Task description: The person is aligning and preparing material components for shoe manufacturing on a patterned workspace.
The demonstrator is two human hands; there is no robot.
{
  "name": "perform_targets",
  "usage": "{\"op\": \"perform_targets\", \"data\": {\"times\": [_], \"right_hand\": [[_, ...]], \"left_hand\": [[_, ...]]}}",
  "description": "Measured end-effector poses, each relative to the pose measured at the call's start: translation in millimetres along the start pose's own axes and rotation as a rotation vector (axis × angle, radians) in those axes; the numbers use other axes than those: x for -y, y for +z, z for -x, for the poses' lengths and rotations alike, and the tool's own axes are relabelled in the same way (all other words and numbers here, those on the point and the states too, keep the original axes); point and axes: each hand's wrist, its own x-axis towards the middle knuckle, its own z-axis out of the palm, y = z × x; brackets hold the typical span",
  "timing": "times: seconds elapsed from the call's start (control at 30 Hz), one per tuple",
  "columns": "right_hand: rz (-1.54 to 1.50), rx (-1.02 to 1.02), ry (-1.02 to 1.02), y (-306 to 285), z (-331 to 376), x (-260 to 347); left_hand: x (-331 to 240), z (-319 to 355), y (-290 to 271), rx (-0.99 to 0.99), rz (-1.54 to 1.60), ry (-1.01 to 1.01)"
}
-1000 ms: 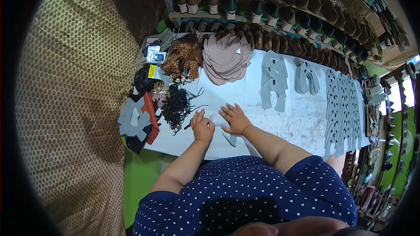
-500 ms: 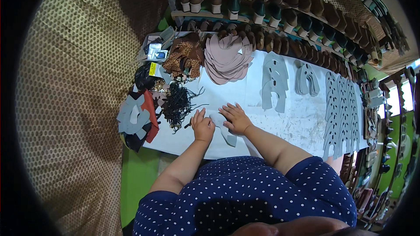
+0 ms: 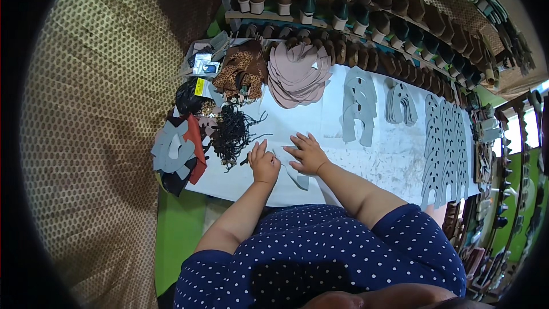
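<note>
A grey cut shoe-upper piece [image 3: 298, 179] lies on the white-covered table close in front of me, curving up between my hands. My left hand [image 3: 265, 164] is closed at its left edge, with thumb and forefinger on the piece. Part of the piece is hidden by the fingers. To the right, my right hand [image 3: 307, 155] rests palm down with its fingers spread, the thumb side beside the piece's upper part. A small dark tip shows just left of my left hand; its kind is unclear. Beyond that hand lies a tangle of black braided cords [image 3: 231, 137].
Pinkish cut pieces [image 3: 297, 74] are fanned out at the back, beside leopard-print material [image 3: 243, 74]. Grey cut pieces [image 3: 359, 106] and rows of slotted grey ones [image 3: 446, 149] lie right. Grey and red scraps [image 3: 174, 151] sit left. Shelves of shoes [image 3: 343, 20] line the back.
Less of the grey piece's upper part shows between my hands, and it looks narrower. My right hand has shifted slightly left with its thumb spread; my left hand stays nearly in place.
</note>
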Motion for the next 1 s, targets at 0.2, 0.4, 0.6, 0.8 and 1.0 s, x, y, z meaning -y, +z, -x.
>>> {"op": "perform_targets", "data": {"times": [0.2,0.4,0.6,0.8,1.0], "right_hand": [[-0.005,0.003,0.008,1,0,1],[0.001,0.008,0.018,-1,0,1],[-0.002,0.013,0.023,-3,1,4],[-0.118,-0.061,0.024,5,2,-5],[-0.231,-0.098,0.056,14,3,-15]], "left_hand": [[1,2,-2,-0.024,0.007,-0.001],[3,4,-4,-0.055,0.011,-0.028],[7,6,-5,-0.039,0.021,-0.033],[7,7,-10,-0.032,0.041,-0.033],[21,14,-14,-0.049,0.148,-0.008]]}}
